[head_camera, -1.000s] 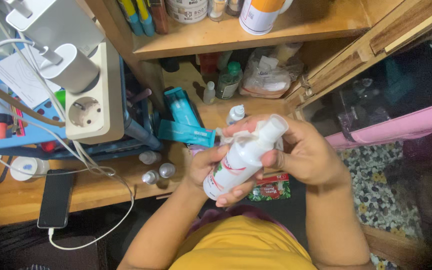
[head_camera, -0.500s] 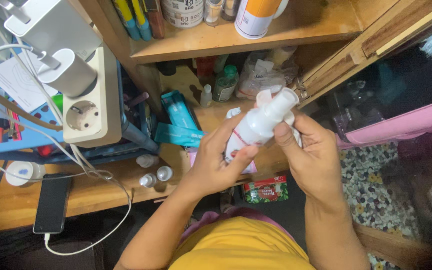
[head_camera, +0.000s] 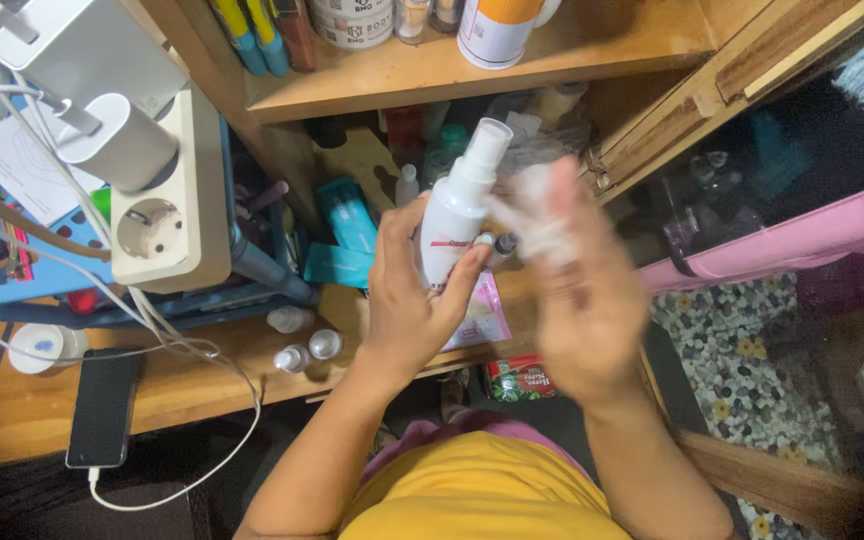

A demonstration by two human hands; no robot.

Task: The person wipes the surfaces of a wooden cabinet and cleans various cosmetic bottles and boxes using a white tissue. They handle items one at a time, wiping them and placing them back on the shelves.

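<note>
Worktop point(head_camera: 182, 385): I see a wooden surface running across the lower left of the frame, with clutter along its back edge.
Shelf point(head_camera: 592, 45): a wooden board across the top centre, carrying cans and a white and orange spray can point(head_camera: 497, 25).
Power strip point(head_camera: 167, 195): a cream block at centre left, standing on end, with a white charger point(head_camera: 117, 150) plugged into it; white cables trail down from it to the worktop.
Right hand point(head_camera: 577, 290): centre right of the frame, heavily motion-blurred. It holds something small and pale by the fingers, just right of the bottle's top; I cannot tell how the fingers are set or what the item is.
Left hand point(head_camera: 407, 295): centre of the frame. I read the fingers as wrapped around the lower body of the bottle, thumb on the right side.
Spray bottle point(head_camera: 457, 205): white, with a pump nozzle on top, held tilted in the left hand above the back of the worktop, nozzle pointing to the upper right.
Phone point(head_camera: 102, 405): black, lying flat at lower left, cable plugged in.
Small bottles point(head_camera: 307, 345): clear, grouped on the worktop just left of the left wrist.
</note>
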